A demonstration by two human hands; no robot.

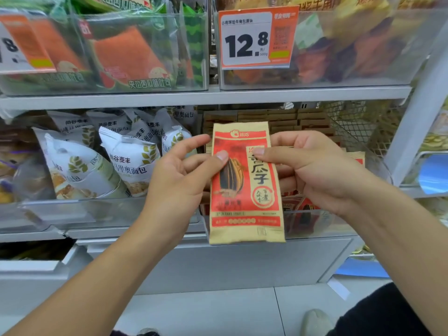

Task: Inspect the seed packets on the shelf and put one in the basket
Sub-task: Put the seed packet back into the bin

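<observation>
Both hands hold one sunflower seed packet point(246, 183) upright before the shelf bin point(315, 221) of like packets: left hand point(180, 175) pinching its nine-o'clock edge under the thumb, right hand point(312, 166) gripping the three-o'clock edge. White bread bags point(80, 166) lie at nine o'clock. No basket in view. Risk: the light thumb-pinch could let the slick packet slip during transfer

Grey shelf point(206, 99) w/ clear bins point(145, 88) of snacks; price tag point(257, 37) reads 12.8. White bread bags point(80, 166) lower left. Pale tile floor point(218, 311) below, even light.
</observation>
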